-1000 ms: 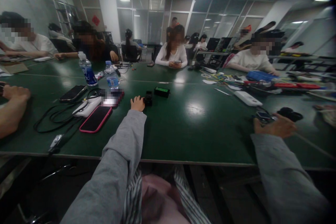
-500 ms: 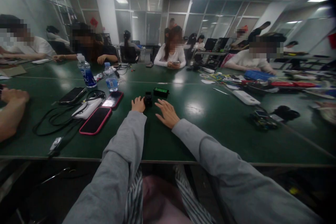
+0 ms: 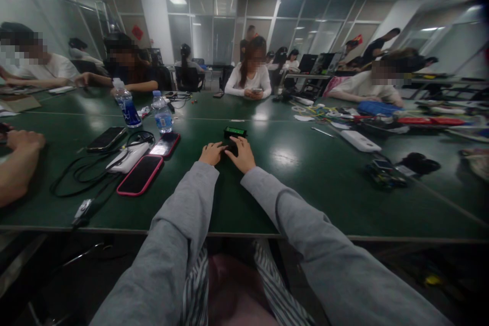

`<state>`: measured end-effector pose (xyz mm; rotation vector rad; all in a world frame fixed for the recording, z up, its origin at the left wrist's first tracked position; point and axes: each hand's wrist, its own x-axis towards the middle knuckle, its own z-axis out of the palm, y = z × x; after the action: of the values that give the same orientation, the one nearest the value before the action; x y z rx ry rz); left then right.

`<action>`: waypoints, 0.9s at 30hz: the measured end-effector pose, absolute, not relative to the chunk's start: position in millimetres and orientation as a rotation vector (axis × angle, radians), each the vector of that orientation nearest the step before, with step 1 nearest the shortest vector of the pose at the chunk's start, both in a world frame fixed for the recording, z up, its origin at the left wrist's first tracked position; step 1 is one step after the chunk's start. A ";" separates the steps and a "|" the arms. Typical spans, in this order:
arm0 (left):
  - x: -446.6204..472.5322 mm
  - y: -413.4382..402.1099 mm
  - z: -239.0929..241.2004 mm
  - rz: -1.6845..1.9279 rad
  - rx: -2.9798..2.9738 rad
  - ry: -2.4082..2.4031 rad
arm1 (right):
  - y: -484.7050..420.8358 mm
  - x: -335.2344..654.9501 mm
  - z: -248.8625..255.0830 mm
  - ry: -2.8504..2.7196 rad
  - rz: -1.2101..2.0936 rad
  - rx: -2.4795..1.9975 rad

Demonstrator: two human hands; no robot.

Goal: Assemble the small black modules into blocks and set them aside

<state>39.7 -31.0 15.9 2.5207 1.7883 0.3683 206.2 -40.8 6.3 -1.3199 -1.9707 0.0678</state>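
A small black object (image 3: 231,148) sits low over the green table between my hands, mostly covered by fingers; its kind cannot be made out. My left hand (image 3: 211,154) is closed on its left side, fingers pointing right. From the right, my right hand (image 3: 243,155) has its thumb and fingers around the object, with the fingertips close to a black box with a lit green display (image 3: 235,132). That box rests on the table just beyond both hands.
Left of my arms lie a pink-edged phone (image 3: 140,175), a white power bank (image 3: 132,157) with black cables, and other phones. Two water bottles (image 3: 162,112) stand behind them. To the right are a white device (image 3: 360,140), a circuit board (image 3: 385,173) and tangled wires. Several people sit around.
My right hand has moved left and closed in on the small black object. My left hand and the object have shifted right, nearer the front of the display box.
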 end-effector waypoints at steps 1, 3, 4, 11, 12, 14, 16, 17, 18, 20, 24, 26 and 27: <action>40.3 -30.7 17.1 0.373 2.559 1.745 | -39.1 207.5 4.9 -1.968 0.077 -1.333; 42.6 -30.2 17.9 0.367 2.617 1.684 | -35.2 210.1 1.1 -1.950 0.110 -1.368; 44.0 -30.0 17.7 0.362 2.631 1.673 | -33.2 211.3 -0.8 -1.926 0.126 -1.386; 44.4 -40.8 28.8 0.634 2.536 1.860 | -28.4 215.6 -4.3 -1.710 0.255 -1.449; 42.6 -44.3 34.9 0.753 2.480 1.983 | -29.1 215.7 -4.1 -1.708 0.255 -1.456; 37.2 -50.9 48.8 0.918 2.320 2.218 | -30.5 215.9 -4.2 -1.728 0.244 -1.463; 29.8 -55.0 60.3 1.019 2.144 2.389 | -31.3 216.4 -5.0 -1.745 0.238 -1.465; 25.8 -55.6 63.4 1.056 2.055 2.457 | -31.5 216.7 -5.4 -1.748 0.236 -1.463; 21.9 -54.9 64.1 1.073 1.984 2.508 | -31.6 217.1 -5.7 -1.747 0.234 -1.460; 15.1 -50.2 57.7 1.042 1.911 2.552 | -32.0 217.6 -5.8 -1.745 0.236 -1.462; 9.0 -34.9 27.6 0.612 2.021 2.351 | -33.3 218.6 -3.9 -1.752 0.251 -1.452; 8.8 -29.1 15.2 0.470 2.079 2.230 | -33.4 219.3 -2.9 -1.740 0.246 -1.423; 8.9 -27.2 11.2 0.478 2.103 2.227 | -33.2 219.9 -2.6 -1.735 0.244 -1.410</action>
<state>8.9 -27.2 11.2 2.1027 2.2269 0.4785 219.9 -33.2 -2.6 -1.4099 -1.7345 0.2440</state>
